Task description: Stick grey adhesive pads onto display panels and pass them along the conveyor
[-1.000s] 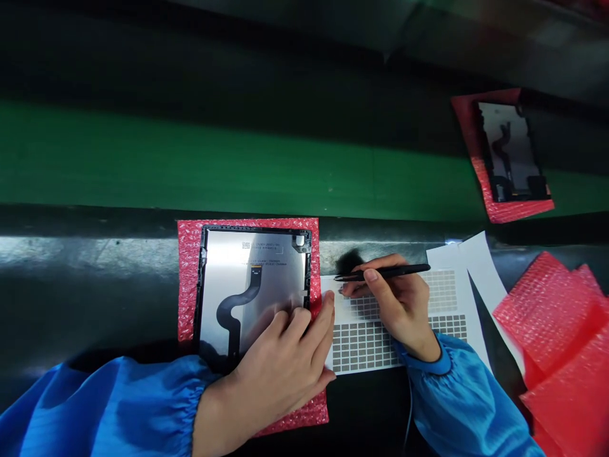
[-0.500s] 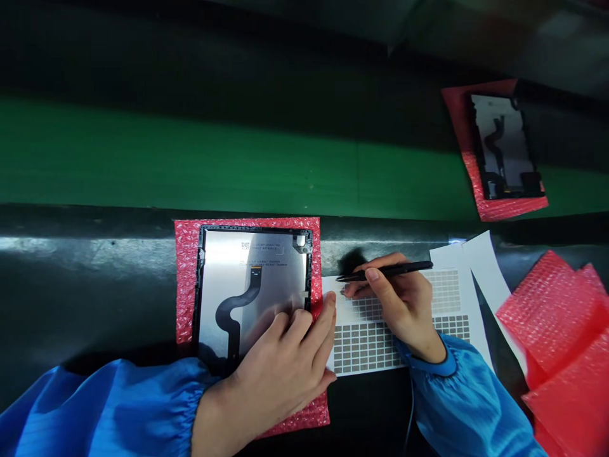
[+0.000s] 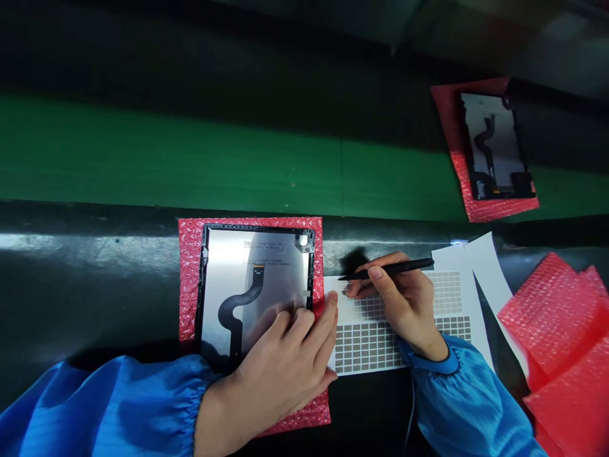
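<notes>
My left hand (image 3: 280, 374) lies across the lower right of a display panel (image 3: 285, 285), its fingers closed at the left edge of a white sticker sheet (image 3: 366, 349) printed with rows of small grey rectangles. The panel has a metallic back, a black frame and a curved black flex cable (image 3: 231, 311); it rests on pink bubble wrap (image 3: 188, 285). Over the sheet, my right hand (image 3: 404, 298) grips black tweezers (image 3: 390, 269), tips pointing left near the sheet's upper left corner. Whether the tips hold anything is too small to tell.
Beyond the dark bench edge runs a green belt (image 3: 166, 158). A second display panel (image 3: 497, 146) lies there on pink wrap at the far right. Red bubble-wrap pouches (image 3: 552, 311) are piled on the right, beside a white paper strip (image 3: 495, 279).
The tweezers' tips, slightly apart before, now look together. The second panel on the belt has shifted a little left. Both hands stay almost in place.
</notes>
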Action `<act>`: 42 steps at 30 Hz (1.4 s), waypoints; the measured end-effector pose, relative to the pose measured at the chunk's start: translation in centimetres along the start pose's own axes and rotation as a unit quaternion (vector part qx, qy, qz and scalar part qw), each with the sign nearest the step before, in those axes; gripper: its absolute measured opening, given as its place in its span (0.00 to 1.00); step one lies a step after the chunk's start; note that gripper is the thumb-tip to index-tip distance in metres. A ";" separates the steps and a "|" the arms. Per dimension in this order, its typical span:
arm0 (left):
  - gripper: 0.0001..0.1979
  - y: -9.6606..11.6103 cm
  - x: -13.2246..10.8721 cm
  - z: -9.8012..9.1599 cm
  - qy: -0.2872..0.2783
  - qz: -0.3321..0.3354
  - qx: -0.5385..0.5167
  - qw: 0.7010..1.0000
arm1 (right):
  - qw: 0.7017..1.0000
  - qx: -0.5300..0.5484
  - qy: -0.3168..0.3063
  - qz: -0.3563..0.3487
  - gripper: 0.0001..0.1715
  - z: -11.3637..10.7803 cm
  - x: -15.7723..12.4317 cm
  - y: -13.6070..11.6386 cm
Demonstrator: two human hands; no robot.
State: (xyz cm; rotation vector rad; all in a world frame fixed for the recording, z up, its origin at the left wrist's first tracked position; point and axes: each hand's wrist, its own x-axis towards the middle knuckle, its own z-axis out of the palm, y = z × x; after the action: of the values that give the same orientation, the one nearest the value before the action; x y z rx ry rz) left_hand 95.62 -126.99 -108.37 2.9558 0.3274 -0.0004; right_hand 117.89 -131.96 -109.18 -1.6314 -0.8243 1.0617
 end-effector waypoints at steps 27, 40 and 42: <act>0.49 -4.8 -6.4 -1.0 -0.010 -0.082 0.004 0.997 | 0.999 0.002 -0.046 0.007 0.13 15.8 2.2 -3.2; 0.48 -4.7 -5.7 -0.7 -0.030 -0.096 -0.052 0.994 | 0.997 -0.068 -0.012 0.043 0.18 15.6 2.2 -2.8; 0.48 -4.8 -5.7 -0.7 -0.013 -0.103 -0.045 0.994 | 0.997 -0.069 -0.014 0.041 0.17 15.6 2.2 -2.8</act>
State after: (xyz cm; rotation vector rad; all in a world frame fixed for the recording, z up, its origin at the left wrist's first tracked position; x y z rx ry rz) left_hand 88.98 -123.53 -108.33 2.8170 0.6089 -0.0484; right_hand 104.26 -123.52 -109.14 -1.7836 -0.8715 1.1068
